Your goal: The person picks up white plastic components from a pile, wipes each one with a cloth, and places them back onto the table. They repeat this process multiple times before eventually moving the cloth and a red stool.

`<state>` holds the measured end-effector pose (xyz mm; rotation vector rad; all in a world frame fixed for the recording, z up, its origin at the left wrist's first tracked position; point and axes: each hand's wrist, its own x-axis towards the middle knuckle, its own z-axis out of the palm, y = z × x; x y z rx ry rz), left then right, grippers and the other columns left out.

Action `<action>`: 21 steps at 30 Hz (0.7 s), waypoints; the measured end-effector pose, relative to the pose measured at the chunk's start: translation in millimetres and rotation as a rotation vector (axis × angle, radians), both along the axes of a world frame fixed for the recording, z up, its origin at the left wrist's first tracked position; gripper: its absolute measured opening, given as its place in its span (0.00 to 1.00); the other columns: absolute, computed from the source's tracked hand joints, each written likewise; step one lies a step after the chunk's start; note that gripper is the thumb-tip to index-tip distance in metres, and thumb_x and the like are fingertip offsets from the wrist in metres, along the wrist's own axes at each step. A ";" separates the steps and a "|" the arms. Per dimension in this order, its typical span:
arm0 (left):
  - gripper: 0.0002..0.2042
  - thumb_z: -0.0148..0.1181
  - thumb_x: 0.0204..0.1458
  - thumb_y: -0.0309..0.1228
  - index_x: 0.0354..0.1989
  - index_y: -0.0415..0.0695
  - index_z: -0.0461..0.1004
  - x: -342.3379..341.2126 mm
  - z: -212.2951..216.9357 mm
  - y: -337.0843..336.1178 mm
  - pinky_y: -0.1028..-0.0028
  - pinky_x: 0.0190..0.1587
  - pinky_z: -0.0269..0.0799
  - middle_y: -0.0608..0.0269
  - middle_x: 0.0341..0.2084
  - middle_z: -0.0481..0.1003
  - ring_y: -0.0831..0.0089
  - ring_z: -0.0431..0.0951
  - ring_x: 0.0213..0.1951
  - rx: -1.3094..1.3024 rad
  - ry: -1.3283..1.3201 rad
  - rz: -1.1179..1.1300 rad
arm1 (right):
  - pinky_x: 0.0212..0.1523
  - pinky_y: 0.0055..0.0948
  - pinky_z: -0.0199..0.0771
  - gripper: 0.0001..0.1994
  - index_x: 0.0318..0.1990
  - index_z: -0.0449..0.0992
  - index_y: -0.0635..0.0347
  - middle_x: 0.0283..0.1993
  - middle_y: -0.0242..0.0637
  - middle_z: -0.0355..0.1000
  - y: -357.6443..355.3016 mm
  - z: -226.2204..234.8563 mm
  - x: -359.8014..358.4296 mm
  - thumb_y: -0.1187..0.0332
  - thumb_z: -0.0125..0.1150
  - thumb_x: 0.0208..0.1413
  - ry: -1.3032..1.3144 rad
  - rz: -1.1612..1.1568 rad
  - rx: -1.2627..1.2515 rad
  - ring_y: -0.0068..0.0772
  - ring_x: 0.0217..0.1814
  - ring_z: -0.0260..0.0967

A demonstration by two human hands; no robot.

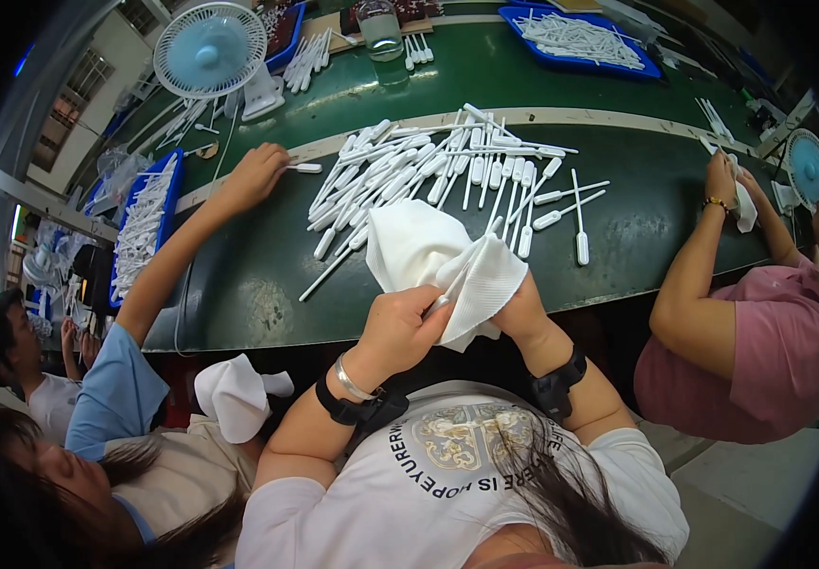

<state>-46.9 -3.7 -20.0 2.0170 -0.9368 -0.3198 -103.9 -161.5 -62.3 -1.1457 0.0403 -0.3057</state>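
White ribbed cloth (481, 284) is bunched over the near edge of the dark green worktop (239, 294), around its middle. The person's left hand (395, 327) pinches it, fingers closed; the right hand (520, 308) is partly behind it, so its grip cannot be told. Just beyond, toward the far edge, lies a loose heap of white droppers (409, 175). Much seems left, though finished and unfinished ones cannot be told apart. Near the left end, a co-worker's hand (253, 177) reaches beside a blue tray (175, 185) of droppers.
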 end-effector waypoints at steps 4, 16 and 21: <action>0.05 0.56 0.43 0.30 0.26 0.41 0.72 -2.7 -12.2 -1.2 0.69 0.23 0.66 0.53 0.18 0.71 0.56 0.71 0.21 -0.035 -0.072 -0.027 | 0.39 0.28 0.71 0.09 0.39 0.68 0.64 0.36 0.37 0.70 3.5 -2.9 -1.7 0.73 0.51 0.50 -0.025 -0.057 -0.168 0.29 0.38 0.70; 0.10 0.59 0.43 0.32 0.31 0.38 0.72 79.1 59.2 -21.6 0.77 0.22 0.63 0.60 0.16 0.71 0.75 0.66 0.17 -0.123 -0.107 0.150 | 0.41 0.30 0.70 0.09 0.41 0.68 0.63 0.39 0.36 0.70 -3.1 -5.5 6.5 0.73 0.48 0.53 -0.123 -0.058 0.293 0.30 0.40 0.69; 0.12 0.58 0.43 0.35 0.27 0.36 0.73 211.9 78.8 -115.3 0.75 0.23 0.65 0.59 0.16 0.72 0.73 0.71 0.19 0.135 -0.209 0.181 | 0.43 0.29 0.69 0.10 0.42 0.67 0.64 0.39 0.37 0.70 -8.9 9.3 -2.1 0.74 0.50 0.51 -0.091 0.118 0.116 0.29 0.41 0.69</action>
